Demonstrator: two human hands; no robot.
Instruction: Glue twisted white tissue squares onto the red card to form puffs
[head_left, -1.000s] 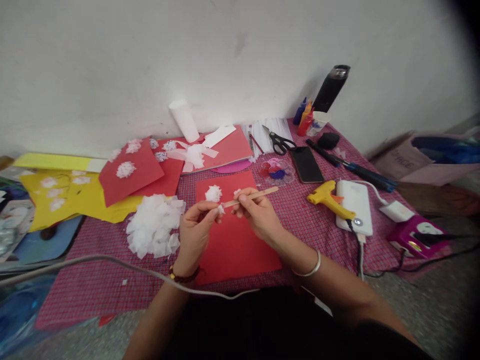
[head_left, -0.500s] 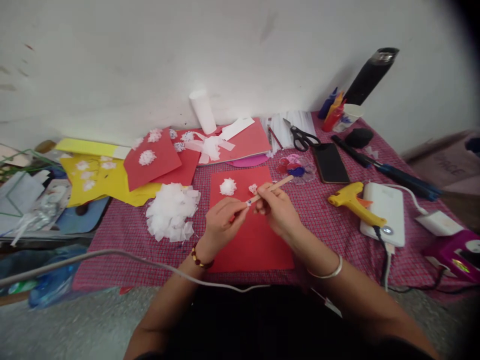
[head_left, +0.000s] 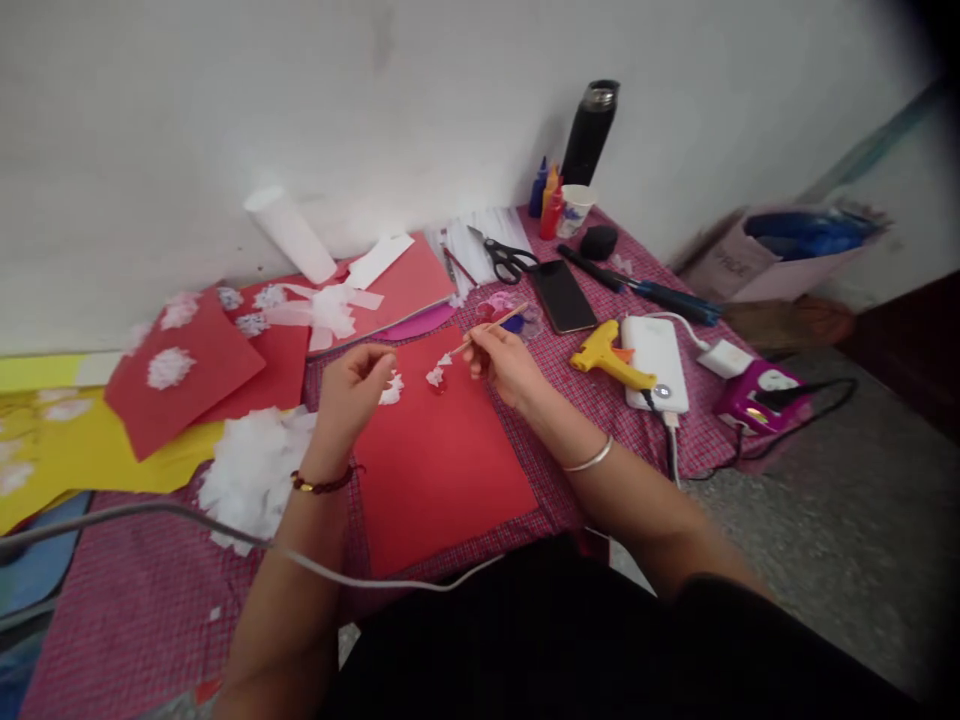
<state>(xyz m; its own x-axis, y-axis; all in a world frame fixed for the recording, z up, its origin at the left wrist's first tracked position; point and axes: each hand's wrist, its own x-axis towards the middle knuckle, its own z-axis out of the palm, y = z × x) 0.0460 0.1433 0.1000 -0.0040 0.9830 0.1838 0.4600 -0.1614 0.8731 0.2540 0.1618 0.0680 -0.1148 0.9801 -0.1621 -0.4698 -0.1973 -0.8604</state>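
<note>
My right hand (head_left: 499, 365) pinches a flat wooden craft stick (head_left: 469, 342) that slants down to the left. A small white paper piece (head_left: 445, 360) shows at its lower tip. Just below is a small ruffled paper flower (head_left: 435, 377) on the red sheet (head_left: 442, 470). My left hand (head_left: 354, 392) hovers over the sheet's left edge, fingers curved, thumb and index slightly apart, with nothing visible between them. It partly hides a white paper pompom (head_left: 391, 388). Beside that wrist lies a heap of white tissue squares (head_left: 251, 470).
A yellow glue gun (head_left: 611, 355) leans on a white power bank (head_left: 656, 362) at right. Scissors (head_left: 506, 258), a phone (head_left: 564, 297) and paint bottles (head_left: 551, 210) stand or lie behind. A cable (head_left: 315, 570) crosses in front. Red cards with pompoms (head_left: 171, 368) lie left.
The view has swung to the right. My left hand has come away from the stick's tip, and the stick, still in my right hand, now shows its narrow edge.
</note>
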